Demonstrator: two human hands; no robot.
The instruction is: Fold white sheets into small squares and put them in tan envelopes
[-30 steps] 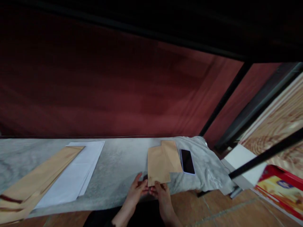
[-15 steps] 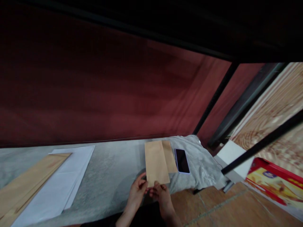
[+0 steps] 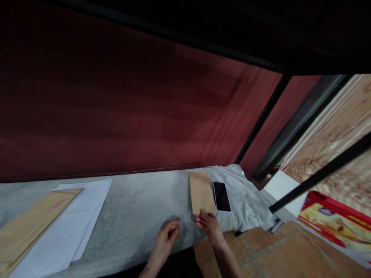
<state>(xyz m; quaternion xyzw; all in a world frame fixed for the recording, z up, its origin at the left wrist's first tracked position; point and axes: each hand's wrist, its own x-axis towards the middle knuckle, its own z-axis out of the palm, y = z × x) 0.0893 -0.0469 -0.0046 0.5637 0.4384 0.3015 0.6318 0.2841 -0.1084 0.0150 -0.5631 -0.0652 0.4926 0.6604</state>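
A brown paper envelope point(image 3: 202, 193) lies beside the phone point(image 3: 222, 197) on the grey cloth. My right hand point(image 3: 209, 224) pinches its near edge, thumb on top and fingers below. Whether one piece or a stack lies there, I cannot tell. To the left, my left hand point(image 3: 166, 237) hovers over the near part of the cloth, fingers loosely curved and apart, with nothing in it. Farther left, several long brown paper pieces point(image 3: 34, 224) rest on top of white paper sheets point(image 3: 72, 227).
The grey cloth point(image 3: 136, 208) covers a long narrow surface against a dark red panel point(image 3: 130, 127). Black metal bars point(image 3: 261, 119) rise at its right end. A red and yellow box point(image 3: 336, 224) and a white box point(image 3: 282, 189) stand on the right, above brown floor tiles point(image 3: 269, 251).
The envelope both hands held has moved right onto the other one by the phone. My left hand has let go and drawn slightly left; my right hand has moved right with it.
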